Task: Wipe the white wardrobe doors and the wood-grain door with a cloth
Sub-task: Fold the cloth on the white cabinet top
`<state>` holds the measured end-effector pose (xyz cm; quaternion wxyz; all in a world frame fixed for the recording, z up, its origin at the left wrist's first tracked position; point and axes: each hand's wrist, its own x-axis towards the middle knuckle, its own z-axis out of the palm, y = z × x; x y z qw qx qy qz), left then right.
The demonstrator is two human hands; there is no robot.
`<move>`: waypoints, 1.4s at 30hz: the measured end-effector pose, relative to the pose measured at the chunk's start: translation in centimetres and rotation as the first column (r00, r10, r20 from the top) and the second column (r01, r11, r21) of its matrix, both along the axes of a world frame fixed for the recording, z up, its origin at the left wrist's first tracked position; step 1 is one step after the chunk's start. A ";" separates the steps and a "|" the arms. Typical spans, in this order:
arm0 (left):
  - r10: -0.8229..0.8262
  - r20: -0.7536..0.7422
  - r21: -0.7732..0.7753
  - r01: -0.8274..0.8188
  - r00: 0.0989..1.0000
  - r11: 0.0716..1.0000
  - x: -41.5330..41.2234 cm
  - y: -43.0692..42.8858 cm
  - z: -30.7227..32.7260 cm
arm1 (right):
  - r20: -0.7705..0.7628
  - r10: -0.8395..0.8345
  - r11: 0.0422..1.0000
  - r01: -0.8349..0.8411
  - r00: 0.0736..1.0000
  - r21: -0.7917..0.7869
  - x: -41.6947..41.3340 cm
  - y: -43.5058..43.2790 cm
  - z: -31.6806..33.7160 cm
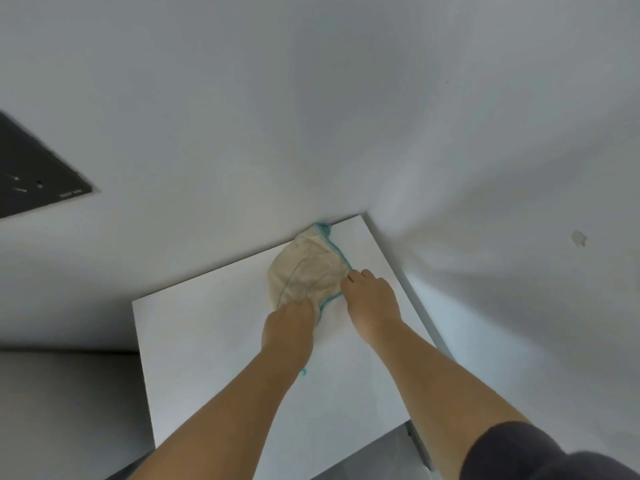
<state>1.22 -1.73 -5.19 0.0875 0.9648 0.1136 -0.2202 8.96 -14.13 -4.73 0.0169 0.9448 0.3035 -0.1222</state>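
A cream cloth (308,275) with teal stitching along its edge lies bunched against the white wardrobe door (207,358), close to the door's top right corner under the ceiling. My left hand (289,323) grips the cloth's lower edge, with its fingers hidden in the fabric. At the cloth's right edge my right hand (372,303) holds the teal hem with curled fingers. Both arms reach up from the bottom of the view. A loose teal thread hangs by my left wrist. No wood-grain door is in view.
The white ceiling fills the upper part of the view. A dark rectangular panel (34,174) is set in it at the left. A small chipped patch (578,238) marks the white surface on the right. The door's right edge (420,317) runs down beside my right arm.
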 end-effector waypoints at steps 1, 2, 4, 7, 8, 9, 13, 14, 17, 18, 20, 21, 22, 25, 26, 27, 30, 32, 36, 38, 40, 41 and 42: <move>0.014 -0.012 -0.027 -0.014 1.000 1.000 0.0 0.3 0.3 | 0.024 -0.015 1.000 0.015 1.000 0.010 -0.5 0.0 0.1; 0.021 -0.018 -0.044 -0.022 1.000 0.999 -0.1 0.5 0.5 | 0.013 -0.022 1.000 0.022 1.000 -0.008 -1.0 0.1 0.2; 0.032 -0.010 -0.065 -0.032 0.999 0.997 -0.4 1.3 1.0 | -0.010 -0.030 0.999 0.030 0.999 0.016 -1.6 -0.2 -0.4; 0.049 0.049 -0.078 -0.045 0.998 0.996 -0.8 2.4 1.9 | -0.003 -0.039 0.999 0.039 0.999 0.003 -1.8 -0.4 -0.3; 0.043 0.076 -0.061 -0.038 0.996 0.997 -0.9 2.7 2.3 | 0.010 -0.054 0.999 0.054 0.998 0.000 -1.9 -0.4 0.5; 0.031 0.106 -0.044 -0.026 0.994 0.999 -0.9 3.0 2.8 | -0.004 -0.066 0.998 0.066 0.998 0.020 -1.9 -0.4 1.1; -0.141 0.195 0.078 0.128 0.971 0.989 -0.9 4.1 5.7 | -0.050 -0.104 0.988 0.109 0.993 0.105 -1.3 -1.3 3.9; -0.170 0.210 0.096 0.153 0.963 0.984 -0.8 4.4 6.5 | -0.048 -0.101 0.986 0.106 0.994 0.131 -1.1 -1.4 4.9; -0.076 0.268 0.017 0.074 0.960 0.997 -0.3 6.3 9.9 | -0.042 -0.074 0.985 0.079 0.996 0.152 -0.2 -2.1 8.9; -0.007 0.281 -0.053 0.023 0.960 0.998 -0.3 7.1 11.3 | -0.036 -0.074 0.984 0.079 0.997 0.159 0.0 -2.5 10.5; 0.138 0.289 -0.226 -0.073 0.947 0.971 -0.4 8.5 13.8 | -0.039 -0.066 0.981 0.072 0.997 0.180 0.0 -3.2 13.2; 0.203 0.296 -0.316 -0.105 0.933 0.943 -0.6 8.9 15.0 | -0.052 -0.042 0.983 0.050 0.998 0.177 -0.1 -3.4 14.4; 0.260 0.302 -0.394 -0.128 0.917 0.910 -0.8 9.1 16.2 | -0.071 -0.019 0.984 0.031 0.997 0.176 -0.3 -3.5 15.5; 0.384 0.287 -0.525 -0.191 0.877 0.829 -1.3 8.8 19.4 | -0.158 -0.027 0.963 0.069 0.987 0.262 -0.6 -3.8 18.2; 0.415 0.275 -0.542 -0.217 0.867 0.812 -1.4 8.7 20.3 | -0.207 -0.045 0.949 0.107 0.977 0.296 -0.5 -3.9 18.9; 0.433 0.265 -0.544 -0.238 0.861 0.805 -1.5 8.7 21.1 | -0.257 -0.064 0.934 0.148 0.964 0.324 -0.4 -4.0 19.6; 0.419 0.260 -0.492 -0.254 0.870 0.833 -2.1 8.9 23.1 | -0.376 -0.102 0.908 0.241 0.921 0.343 -0.2 -4.6 21.8; 0.410 0.212 -0.480 -0.271 0.887 0.835 -2.5 9.3 23.9 | -0.425 -0.111 0.897 0.275 0.898 0.347 -0.2 -5.0 22.8; 0.329 0.054 -0.447 -0.272 0.943 0.852 -3.4 10.0 23.7 | -0.578 -0.134 0.868 0.377 0.805 0.324 -0.6 -5.9 22.6; 0.314 0.031 -0.470 -0.263 0.949 0.843 -3.7 10.1 23.0 | -0.584 -0.144 0.877 0.376 0.799 0.299 -0.7 -6.3 22.0; 0.331 0.026 -0.515 -0.271 0.943 0.813 -3.8 10.2 22.4 | -0.555 -0.161 0.883 0.370 0.816 0.289 -0.6 -6.5 21.6; 0.350 0.033 -0.538 -0.279 0.936 0.796 -3.7 10.1 22.2 | -0.534 -0.176 0.879 0.376 0.827 0.294 -0.4 -6.6 21.4; 0.381 0.044 -0.564 -0.292 0.924 0.773 -3.6 10.2 22.0 | -0.511 -0.191 0.869 0.387 0.838 0.309 -0.2 -6.6 21.3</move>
